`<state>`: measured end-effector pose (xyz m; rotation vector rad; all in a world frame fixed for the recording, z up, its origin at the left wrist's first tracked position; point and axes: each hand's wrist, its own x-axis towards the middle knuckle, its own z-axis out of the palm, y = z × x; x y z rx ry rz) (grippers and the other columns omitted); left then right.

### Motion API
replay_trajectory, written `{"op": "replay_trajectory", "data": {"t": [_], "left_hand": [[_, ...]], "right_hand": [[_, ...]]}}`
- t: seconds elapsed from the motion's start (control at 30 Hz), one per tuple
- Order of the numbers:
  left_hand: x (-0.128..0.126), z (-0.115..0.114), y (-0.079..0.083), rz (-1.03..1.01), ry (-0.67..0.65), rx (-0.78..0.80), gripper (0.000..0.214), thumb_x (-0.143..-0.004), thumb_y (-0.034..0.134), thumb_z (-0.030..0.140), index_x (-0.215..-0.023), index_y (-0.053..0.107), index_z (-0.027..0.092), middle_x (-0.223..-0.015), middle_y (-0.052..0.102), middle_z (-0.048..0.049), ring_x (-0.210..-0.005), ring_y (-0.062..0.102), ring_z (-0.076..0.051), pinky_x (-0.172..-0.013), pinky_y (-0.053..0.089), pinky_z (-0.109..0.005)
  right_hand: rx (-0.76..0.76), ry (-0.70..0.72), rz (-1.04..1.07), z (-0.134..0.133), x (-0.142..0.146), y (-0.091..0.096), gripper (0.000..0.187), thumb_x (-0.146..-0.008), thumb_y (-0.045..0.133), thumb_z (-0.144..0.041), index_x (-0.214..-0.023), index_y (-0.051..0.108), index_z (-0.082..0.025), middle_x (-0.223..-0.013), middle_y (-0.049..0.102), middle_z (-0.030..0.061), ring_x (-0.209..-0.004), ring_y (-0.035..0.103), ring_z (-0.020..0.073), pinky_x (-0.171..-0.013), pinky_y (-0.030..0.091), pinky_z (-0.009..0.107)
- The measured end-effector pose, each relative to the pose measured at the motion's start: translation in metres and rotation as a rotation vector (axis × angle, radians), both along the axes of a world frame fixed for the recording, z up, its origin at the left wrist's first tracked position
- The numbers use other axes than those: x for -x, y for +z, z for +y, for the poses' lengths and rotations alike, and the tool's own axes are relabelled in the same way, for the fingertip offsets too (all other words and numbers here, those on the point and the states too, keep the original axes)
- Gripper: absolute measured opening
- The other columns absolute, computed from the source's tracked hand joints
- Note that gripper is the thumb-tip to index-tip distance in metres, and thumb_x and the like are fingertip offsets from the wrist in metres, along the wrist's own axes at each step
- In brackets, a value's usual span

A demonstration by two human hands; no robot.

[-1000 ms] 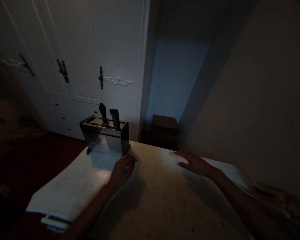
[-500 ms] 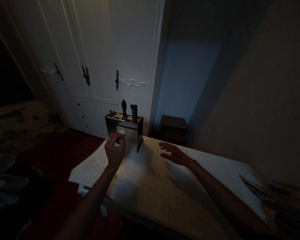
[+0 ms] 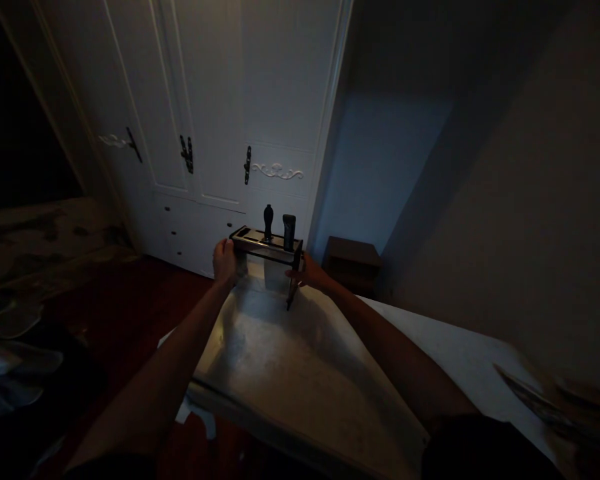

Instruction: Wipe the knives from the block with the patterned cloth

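Note:
A metal knife block (image 3: 260, 250) with dark end panels stands upright at the far end of the white table (image 3: 275, 373). Two black handles rise from its slotted top: a rounded one (image 3: 269, 221) and a broader one (image 3: 289, 231) to its right. My left hand (image 3: 225, 261) grips the block's left end, its fingertips partly hidden. Around the right end closes my right hand (image 3: 307, 272), with the thumb across the front face and the other fingers behind the panel.
White wardrobe doors (image 3: 210, 100) with dark handles rise behind the table. A small brown cabinet (image 3: 353, 253) stands beyond its far edge. Dim, blurred items (image 3: 555, 400) lie at the table's right. Clothing or cloth (image 3: 15, 373) is at the left over a red floor.
Both hands have moved forward to the knife block. They were apart from its ends before and now hold it from both sides. The view has shifted slightly.

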<state>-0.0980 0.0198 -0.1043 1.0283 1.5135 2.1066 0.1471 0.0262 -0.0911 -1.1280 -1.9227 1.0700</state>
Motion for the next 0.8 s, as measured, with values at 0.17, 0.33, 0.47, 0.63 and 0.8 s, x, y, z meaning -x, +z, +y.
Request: {"op": "replay_trajectory", "data": {"t": [0.17,0.33,0.47,0.63,0.8], "left_hand": [[0.001,0.007,-0.003,-0.003,-0.133,-0.086,0.034,-0.088,0.050,0.046,-0.090,0.062,0.014,-0.090,0.064,-0.0055,-0.096,0.058,-0.020,-0.094,0.044,-0.032],[0.004,0.009,-0.005,0.102,-0.094,-0.011,0.036,-0.089,0.045,0.045,-0.091,0.063,0.014,-0.088,0.063,-0.0057,-0.090,0.058,-0.019,-0.087,0.045,-0.030],[0.005,0.006,-0.001,0.170,-0.093,-0.009,0.036,-0.090,0.041,0.041,-0.092,0.064,0.013,-0.086,0.063,-0.0048,-0.084,0.057,-0.018,-0.081,0.045,-0.027],[-0.003,0.001,0.004,0.218,-0.097,0.005,0.032,-0.089,0.042,0.036,-0.090,0.064,0.013,-0.086,0.064,-0.0035,-0.084,0.057,-0.017,-0.079,0.044,-0.025],[-0.018,-0.005,0.005,0.270,-0.118,0.019,0.032,-0.089,0.042,0.035,-0.090,0.066,0.013,-0.088,0.066,-0.0039,-0.085,0.058,-0.018,-0.079,0.044,-0.025]], "right_hand": [[0.071,-0.067,0.035,0.003,0.007,0.005,0.063,-0.069,0.075,-0.024,-0.121,0.040,-0.018,-0.082,0.061,-0.0006,-0.058,0.060,0.0127,-0.052,0.053,0.027],[0.021,-0.079,0.063,0.003,0.006,0.008,0.070,-0.062,0.076,-0.018,-0.122,0.040,-0.020,-0.101,0.059,0.0046,-0.062,0.061,0.0116,-0.051,0.053,0.025],[0.029,-0.093,0.073,0.004,0.004,0.011,0.078,-0.056,0.077,-0.016,-0.124,0.040,-0.021,-0.106,0.058,0.0064,-0.063,0.060,0.0117,-0.049,0.052,0.024],[0.046,-0.104,0.097,0.003,-0.008,0.012,0.084,-0.053,0.077,-0.013,-0.127,0.040,-0.020,-0.106,0.059,0.0075,-0.058,0.059,0.0102,-0.046,0.050,0.022],[0.042,-0.096,0.096,-0.002,-0.031,0.012,0.085,-0.053,0.080,-0.016,-0.128,0.041,-0.020,-0.110,0.061,0.0090,-0.058,0.058,0.0095,-0.045,0.049,0.022]]}}
